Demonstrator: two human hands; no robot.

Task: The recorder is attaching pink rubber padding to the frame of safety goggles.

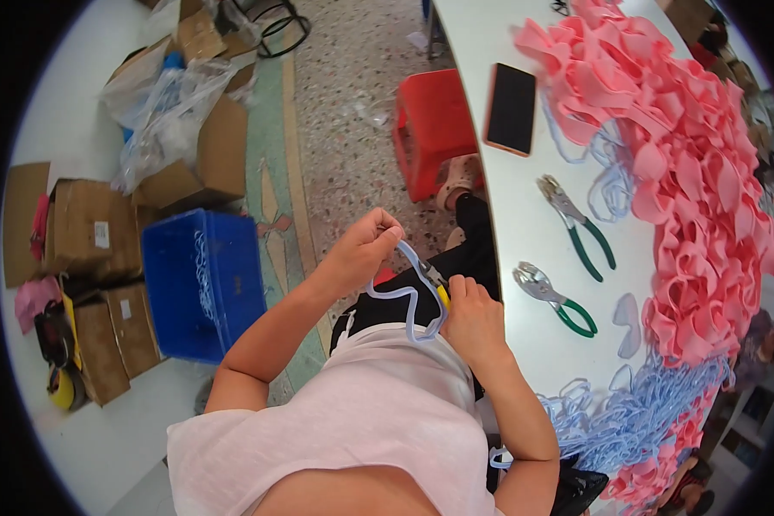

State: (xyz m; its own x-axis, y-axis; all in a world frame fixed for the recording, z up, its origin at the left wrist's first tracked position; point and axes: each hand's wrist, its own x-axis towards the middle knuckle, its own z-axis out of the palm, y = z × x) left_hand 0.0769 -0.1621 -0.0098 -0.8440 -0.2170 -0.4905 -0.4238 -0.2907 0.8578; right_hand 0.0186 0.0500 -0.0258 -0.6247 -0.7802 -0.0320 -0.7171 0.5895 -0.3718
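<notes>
My left hand (363, 248) pinches one part of a pale blue strap (411, 314) between thumb and fingers, above my lap. The strap hangs in a loop between my two hands. My right hand (475, 320) is closed around small pliers (444, 294) with a yellow handle and dark jaws. Those jaws point up and left, close beside the strap; whether they grip it cannot be made out. On the white table (568, 258) to my right lie two pliers with green handles, slip-joint pliers (555, 298) and locking-type pliers (574, 225).
Pink curved soft pieces (697, 189) heap along the table's far right side. A tangle of pale blue straps (636, 421) lies nearer me. A phone (512, 108) rests by the table edge. A red stool (434, 129), a blue bin (206, 284) and cardboard boxes (95, 224) stand around.
</notes>
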